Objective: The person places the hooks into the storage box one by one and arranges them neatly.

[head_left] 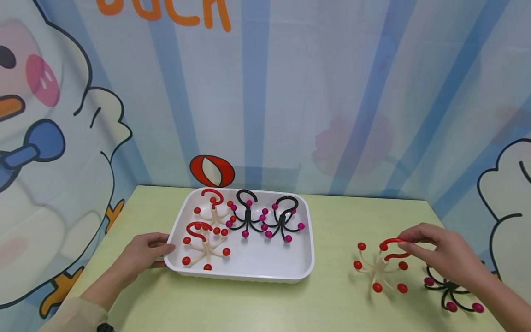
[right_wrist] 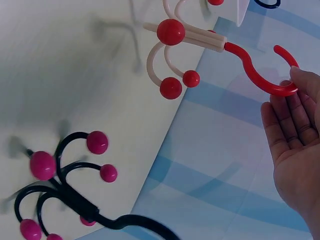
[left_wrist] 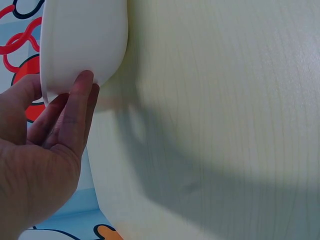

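Note:
My right hand [head_left: 444,253] pinches the red hooked handle of a beige claw massager [head_left: 378,269], whose curved prongs end in red balls. In the right wrist view, thumb and fingers meet at the bend of that massager's [right_wrist: 205,39] handle, and its prongs hang over the table. My left hand [head_left: 145,253] grips the left end of a white tray [head_left: 257,267], thumb at the rim and fingers against the outer wall. Inside the tray stand two red-handled beige massagers [head_left: 207,249] on the left and two black massagers [head_left: 247,216] with magenta balls.
Another black massager [head_left: 450,286] with magenta balls stands on the table at the right, partly hidden by my right forearm. The pale yellow-green table [head_left: 265,304] ends at a printed blue-striped curtain [head_left: 286,92] behind the tray.

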`<state>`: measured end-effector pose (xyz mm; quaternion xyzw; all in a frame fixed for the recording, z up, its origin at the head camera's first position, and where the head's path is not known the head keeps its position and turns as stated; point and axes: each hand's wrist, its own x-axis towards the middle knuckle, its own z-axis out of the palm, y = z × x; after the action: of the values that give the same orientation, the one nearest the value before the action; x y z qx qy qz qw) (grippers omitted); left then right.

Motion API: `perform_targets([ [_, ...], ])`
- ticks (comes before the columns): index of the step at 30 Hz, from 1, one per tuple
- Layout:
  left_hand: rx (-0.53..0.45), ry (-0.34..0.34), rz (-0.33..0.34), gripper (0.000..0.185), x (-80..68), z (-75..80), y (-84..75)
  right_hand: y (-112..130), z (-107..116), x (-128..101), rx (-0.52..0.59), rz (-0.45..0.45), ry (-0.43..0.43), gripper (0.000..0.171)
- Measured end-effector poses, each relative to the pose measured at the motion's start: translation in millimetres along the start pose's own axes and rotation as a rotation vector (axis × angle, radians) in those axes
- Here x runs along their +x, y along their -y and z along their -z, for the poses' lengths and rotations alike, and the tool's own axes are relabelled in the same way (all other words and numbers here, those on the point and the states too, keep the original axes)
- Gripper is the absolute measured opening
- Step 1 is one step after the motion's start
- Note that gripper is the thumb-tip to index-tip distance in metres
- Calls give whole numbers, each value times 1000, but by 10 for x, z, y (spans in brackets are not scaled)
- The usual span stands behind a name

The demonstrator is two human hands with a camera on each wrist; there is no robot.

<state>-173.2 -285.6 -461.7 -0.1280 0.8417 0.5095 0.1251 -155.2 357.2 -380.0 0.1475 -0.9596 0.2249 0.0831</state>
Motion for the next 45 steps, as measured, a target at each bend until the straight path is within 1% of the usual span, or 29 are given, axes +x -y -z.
perform_targets([
  [11,-2,5,-10,54,-6,-5,-8,257,90,223,46,82,-54,16],
  [20,5,2,-4,55,-1,-3,-20,511,96,397,99,157,-50,17],
  [25,3,3,-7,54,-7,3,-14,655,77,471,138,178,-51,15],
  [32,-16,12,-35,53,16,12,23,862,-3,609,264,201,-14,12],
  [37,-17,13,-32,54,20,14,33,1027,-56,701,302,219,13,11],
  [45,-18,14,-29,55,15,9,20,1261,-139,819,334,260,52,9],
])
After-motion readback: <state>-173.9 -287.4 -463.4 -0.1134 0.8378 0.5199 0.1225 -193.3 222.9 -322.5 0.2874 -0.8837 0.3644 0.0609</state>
